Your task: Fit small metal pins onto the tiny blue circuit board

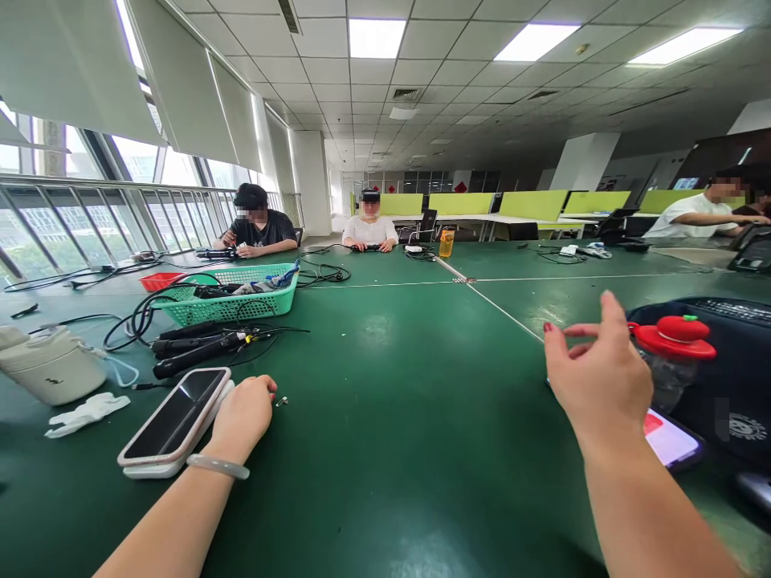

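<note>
My left hand rests on the green table with its fingers curled closed; whatever they hold, if anything, is hidden. A translucent pale bangle circles that wrist. Just off the fingertips lies a tiny shiny metallic piece, too small to name. Left of this hand, a phone with a pink edge sits on a white flat item. Raised over the right side, my right hand has its thumb and index finger apart and grips nothing visible. Behind it are a red-lidded clear bottle and a lit phone, both partly covered.
At left are a green basket of cables, black handheld devices, a cream container and a crumpled tissue. A dark bag stands at right. Several people sit farther off; an orange bottle stands near one.
</note>
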Available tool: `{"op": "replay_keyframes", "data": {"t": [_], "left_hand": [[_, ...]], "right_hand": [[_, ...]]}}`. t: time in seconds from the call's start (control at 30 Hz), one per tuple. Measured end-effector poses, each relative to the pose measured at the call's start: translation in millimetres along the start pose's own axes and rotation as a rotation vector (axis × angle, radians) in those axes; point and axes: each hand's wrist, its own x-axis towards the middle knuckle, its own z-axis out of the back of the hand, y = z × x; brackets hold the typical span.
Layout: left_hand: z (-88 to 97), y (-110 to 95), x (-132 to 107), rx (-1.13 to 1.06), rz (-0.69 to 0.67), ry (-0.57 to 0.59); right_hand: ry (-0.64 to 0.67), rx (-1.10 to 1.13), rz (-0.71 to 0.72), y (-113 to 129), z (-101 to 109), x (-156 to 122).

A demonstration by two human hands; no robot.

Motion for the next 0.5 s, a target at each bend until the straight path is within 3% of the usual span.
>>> {"op": "replay_keyframes", "data": {"t": [0.13, 0.23, 0.27, 0.33, 0.4, 0.43, 0.5], "left_hand": [[-1.2, -0.9, 0.2, 0.038, 0.004, -0.007], [-3.8, -1.0, 1.6, 0.047, 0.025, 0.008], [-4.6, -0.9, 2.1, 0.046, 0.023, 0.011], [-5.7, -0.7, 2.8, 0.036, 0.011, 0.005], [-5.5, -1.2, 2.5, 0.027, 0.006, -0.004], [-4.9, -1.9, 1.9, 0.026, 0.01, -0.007], [-3.2, -4.1, 0.2, 0.024, 0.024, -0.006]], "right_hand": [[0.088, 0.369, 0.488, 31.3, -1.6, -26.1], [0.437, 0.41, 0.83, 50.8, -6.0, -48.8], [0.543, 0.397, 0.884, 55.2, -7.4, -54.8], [0.71, 0.357, 0.923, 59.4, -8.9, -62.1], [0.746, 0.356, 0.904, 57.2, -7.1, -62.3], [0.703, 0.372, 0.87, 54.1, -4.6, -60.4], [0.485, 0.407, 0.721, 46.3, 2.4, -55.5]]}}
